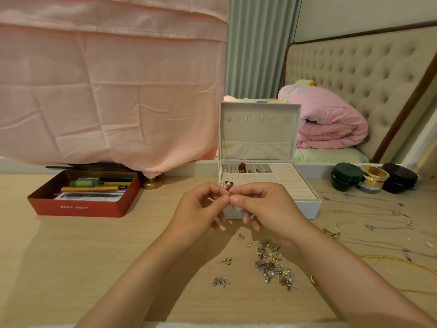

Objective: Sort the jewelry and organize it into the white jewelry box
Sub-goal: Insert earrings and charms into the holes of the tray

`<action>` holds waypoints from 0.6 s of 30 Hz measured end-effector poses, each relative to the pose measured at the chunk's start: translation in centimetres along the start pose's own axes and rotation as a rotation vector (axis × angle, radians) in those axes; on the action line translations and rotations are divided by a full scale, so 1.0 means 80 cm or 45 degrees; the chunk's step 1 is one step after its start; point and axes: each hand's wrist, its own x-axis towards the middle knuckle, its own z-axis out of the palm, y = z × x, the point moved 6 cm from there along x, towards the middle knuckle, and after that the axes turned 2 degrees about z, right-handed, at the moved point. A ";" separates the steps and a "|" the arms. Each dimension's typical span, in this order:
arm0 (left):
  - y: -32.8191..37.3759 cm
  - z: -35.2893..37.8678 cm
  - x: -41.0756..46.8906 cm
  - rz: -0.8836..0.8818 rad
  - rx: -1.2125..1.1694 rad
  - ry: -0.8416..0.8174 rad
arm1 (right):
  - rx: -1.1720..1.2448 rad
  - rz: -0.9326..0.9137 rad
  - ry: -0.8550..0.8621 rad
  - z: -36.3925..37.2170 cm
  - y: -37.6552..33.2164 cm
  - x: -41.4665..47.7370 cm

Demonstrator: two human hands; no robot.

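I count one white jewelry box (307, 209), lid up, one red tin (82, 204) and three round jars (345, 177) on the pale wooden bench (94, 256). A bed with a pink quilt (328, 121) lies behind. My left hand (203, 204) and right hand (260, 204) meet fingertip to fingertip, both pinching one small stud (231, 194) just before the box. One jewelry heap (274, 266) lies below the right wrist, with thin chains (369, 216) to its right.

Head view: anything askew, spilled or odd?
Nothing damaged. A jewelry heap lies before the white jewelry box, chains spread to its right: unsorted, not spilled. Oddity: pink cloth draped over something on a brass base.
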 end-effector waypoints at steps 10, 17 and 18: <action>0.012 0.001 0.034 0.163 0.396 -0.013 | -0.300 -0.165 0.132 -0.034 -0.012 0.026; -0.014 0.006 0.064 0.269 0.878 0.057 | -0.951 -0.279 0.155 -0.051 -0.010 0.056; -0.019 0.008 0.063 0.274 0.889 0.058 | -1.027 -0.291 0.131 -0.047 -0.008 0.057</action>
